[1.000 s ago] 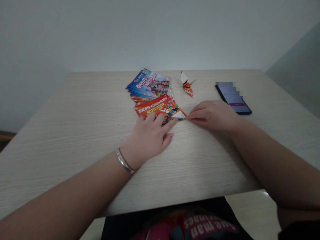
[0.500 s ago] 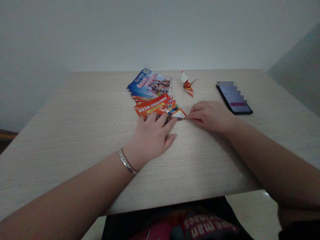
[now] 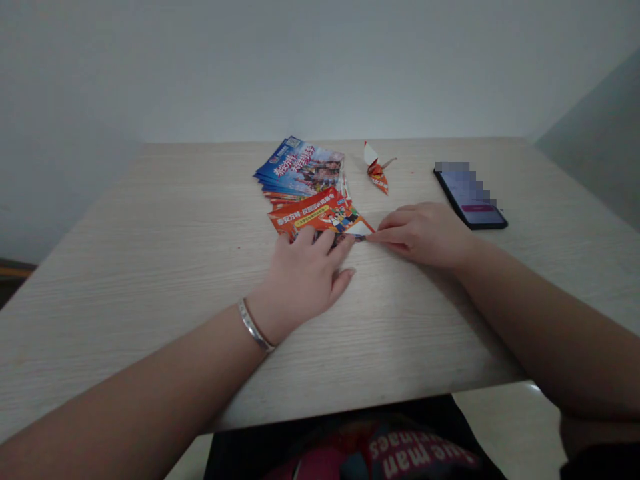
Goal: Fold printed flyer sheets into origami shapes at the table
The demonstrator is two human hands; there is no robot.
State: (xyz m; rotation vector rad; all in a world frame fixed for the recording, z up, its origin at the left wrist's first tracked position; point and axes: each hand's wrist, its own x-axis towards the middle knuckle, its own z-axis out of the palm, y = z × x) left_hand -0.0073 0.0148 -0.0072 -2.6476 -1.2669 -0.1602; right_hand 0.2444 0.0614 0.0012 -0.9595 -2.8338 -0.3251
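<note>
My left hand (image 3: 305,277) lies flat on the wooden table (image 3: 150,267), its fingers spread over the near edge of an orange printed paper (image 3: 320,217). It wears a silver bracelet at the wrist. My right hand (image 3: 425,233) rests to the right of that paper, fingers drawn together and pinching its right corner against the table. Behind the orange paper lies a fanned stack of blue and orange leaflets (image 3: 300,170).
A small folded paper crane (image 3: 376,170) stands behind my right hand. A black phone (image 3: 470,199) with a lit screen lies at the right. The table's near edge runs below my forearms; a plain wall rises behind.
Almost nothing has moved. My left fingers shifted slightly on the orange paper, and my right hand stays pinched at its corner.
</note>
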